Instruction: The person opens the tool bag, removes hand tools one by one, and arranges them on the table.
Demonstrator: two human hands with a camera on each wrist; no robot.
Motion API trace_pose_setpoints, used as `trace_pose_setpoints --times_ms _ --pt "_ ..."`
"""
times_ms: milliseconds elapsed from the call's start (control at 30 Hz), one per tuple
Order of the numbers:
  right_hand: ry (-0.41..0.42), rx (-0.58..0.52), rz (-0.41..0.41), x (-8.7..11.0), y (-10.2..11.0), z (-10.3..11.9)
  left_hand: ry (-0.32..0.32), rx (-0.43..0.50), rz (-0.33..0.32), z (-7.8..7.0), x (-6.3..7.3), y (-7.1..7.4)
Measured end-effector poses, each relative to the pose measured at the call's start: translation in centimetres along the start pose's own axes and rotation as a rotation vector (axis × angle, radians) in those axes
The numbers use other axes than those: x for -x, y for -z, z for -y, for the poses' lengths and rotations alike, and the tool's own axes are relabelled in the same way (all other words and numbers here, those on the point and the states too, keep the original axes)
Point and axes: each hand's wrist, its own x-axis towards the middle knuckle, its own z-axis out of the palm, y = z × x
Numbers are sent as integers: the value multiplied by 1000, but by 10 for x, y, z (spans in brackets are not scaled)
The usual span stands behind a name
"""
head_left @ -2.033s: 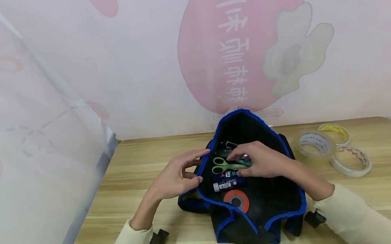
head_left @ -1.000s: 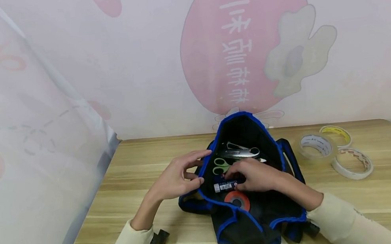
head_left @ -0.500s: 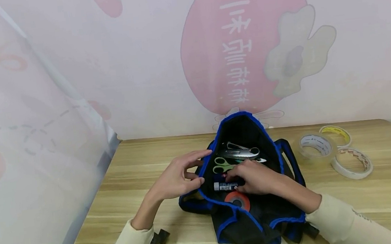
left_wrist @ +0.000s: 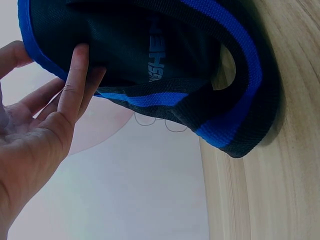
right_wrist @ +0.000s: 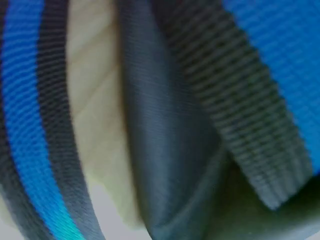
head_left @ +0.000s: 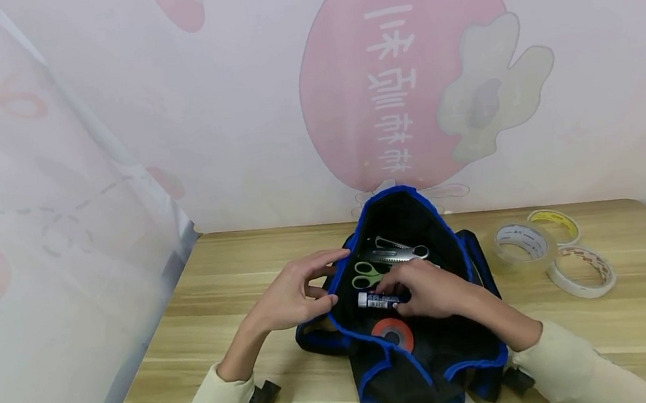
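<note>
A black tool bag [head_left: 402, 219] with blue edging stands wide open on the table. My left hand [head_left: 293, 290] holds its left rim; in the left wrist view, fingers [left_wrist: 75, 75] lie against its outer wall. Inside the bag, my right hand [head_left: 429, 289] pinches a dark blue glue stick [head_left: 377, 300] with a white end. Beside that hand lie green-handled scissors [head_left: 368, 274], their blades hidden. Silver metal cutters [head_left: 394, 255] lie farther back, and an orange-and-grey roll [head_left: 393, 334] sits nearer. In the right wrist view the hand is hidden behind blurred bag fabric [right_wrist: 170, 125].
Right of the bag, a clear tape roll [head_left: 522, 243], a yellow-cored tape roll [head_left: 558, 223] and a white tape roll [head_left: 583, 272] lie close together on the wooden table [head_left: 235, 263]. Carry straps [head_left: 320, 340] stick out at the bag's sides. A printed curtain [head_left: 230, 106] hangs behind.
The right hand has moved from the scissors down to the glue stick and now grips it, shifted slightly up and right. The cutters came into sight. The left hand stays at the rim.
</note>
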Motion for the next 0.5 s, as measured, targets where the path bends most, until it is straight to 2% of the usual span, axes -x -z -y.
trace_pose_setpoints --times_ms 500 --pt "10 -21 -128 24 35 6 2 9 -7 -1 1 -1"
